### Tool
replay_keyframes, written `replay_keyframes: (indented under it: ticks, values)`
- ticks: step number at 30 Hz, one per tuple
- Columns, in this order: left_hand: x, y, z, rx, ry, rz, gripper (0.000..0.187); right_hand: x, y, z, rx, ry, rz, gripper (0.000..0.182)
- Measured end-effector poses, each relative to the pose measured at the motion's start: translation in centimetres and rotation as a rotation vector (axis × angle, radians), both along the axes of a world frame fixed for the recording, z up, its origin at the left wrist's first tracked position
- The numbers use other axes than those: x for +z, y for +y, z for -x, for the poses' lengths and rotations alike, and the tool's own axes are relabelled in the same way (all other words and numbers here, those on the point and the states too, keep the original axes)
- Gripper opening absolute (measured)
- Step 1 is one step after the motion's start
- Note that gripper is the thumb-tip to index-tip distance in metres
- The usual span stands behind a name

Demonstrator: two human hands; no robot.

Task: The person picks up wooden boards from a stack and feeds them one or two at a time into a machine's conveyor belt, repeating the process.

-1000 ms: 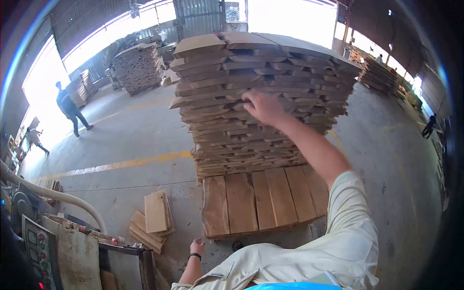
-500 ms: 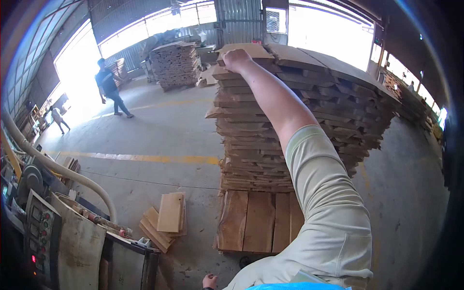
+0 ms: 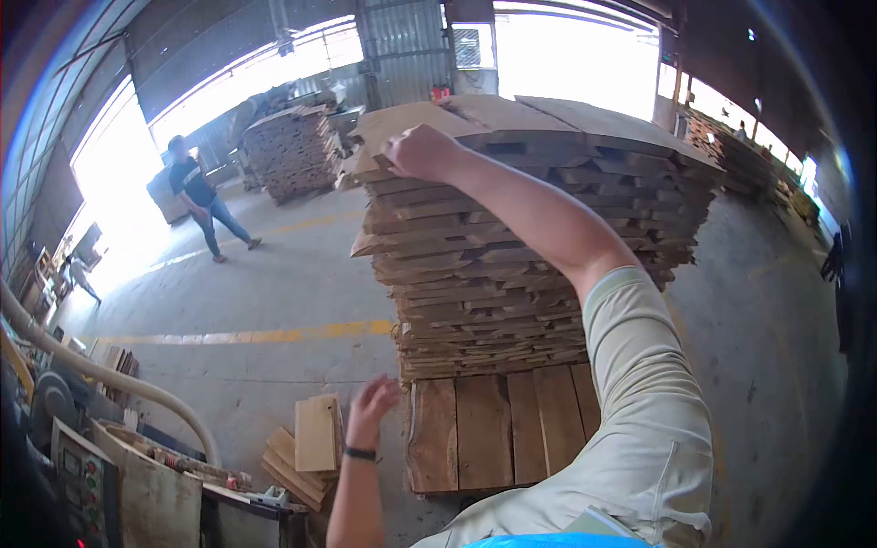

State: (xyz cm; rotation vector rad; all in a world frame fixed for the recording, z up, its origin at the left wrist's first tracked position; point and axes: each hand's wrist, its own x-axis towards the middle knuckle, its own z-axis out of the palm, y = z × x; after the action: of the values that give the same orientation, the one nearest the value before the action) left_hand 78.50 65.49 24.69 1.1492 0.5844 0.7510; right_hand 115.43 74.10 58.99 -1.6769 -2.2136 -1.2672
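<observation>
A tall stack of rough wooden boards (image 3: 512, 233) stands in front of me. My right hand (image 3: 422, 153) reaches out to its top left corner, with bent fingers closed over the near end of a top board (image 3: 395, 117). The fingertips are partly hidden against the wood. Lower down, my left hand (image 3: 375, 399) is raised with its fingers apart and holds nothing. It is beside the lower left edge of the stack, near several wider planks (image 3: 484, 429) lying side by side at the foot of the stack.
At the lower left is a machine with a control panel (image 3: 80, 479) and a thick hose (image 3: 137, 373). Short boards (image 3: 317, 437) lie on the floor beside it. A person (image 3: 199, 196) walks at the left, and another board stack (image 3: 292, 151) stands farther back.
My left hand has risen from the bottom edge to beside the stack. My right hand stays at the top boards, now lower in view. The view has shifted, and the walking person has moved.
</observation>
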Motion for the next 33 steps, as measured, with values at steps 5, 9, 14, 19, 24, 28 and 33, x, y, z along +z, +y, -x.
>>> replay_keyframes:
  ticks: [5,9,14,19,24,28,33]
  values:
    - [12.6,2.9,-7.2,-0.121,-0.278,-0.088,0.047,0.4,0.4,0.4,-0.007,0.046,0.018,0.030]
    - [16.2,3.2,-8.9,-0.224,-0.403,-0.074,0.051,1.5,-1.6,1.1,0.021,0.058,0.073,0.027]
    - [19.7,5.4,-10.4,-0.255,-0.514,0.036,0.072,0.5,-4.9,2.1,0.175,-0.024,-0.011,0.025]
    - [25.4,7.1,-13.6,-0.283,-0.566,0.089,0.087,0.0,-7.8,2.4,0.237,0.019,-0.044,0.032]
    - [28.9,10.2,-17.8,-0.317,-0.477,0.123,0.069,-0.2,-9.8,1.1,0.274,0.274,-0.112,0.042]
    - [30.9,9.2,-19.1,-0.234,-0.439,0.161,0.048,-1.1,-13.0,-4.4,0.313,0.714,-0.334,0.042]
    - [30.9,10.8,-20.3,-0.208,-0.383,0.180,0.037,-6.0,-13.0,-14.6,0.220,1.874,-0.846,0.055]
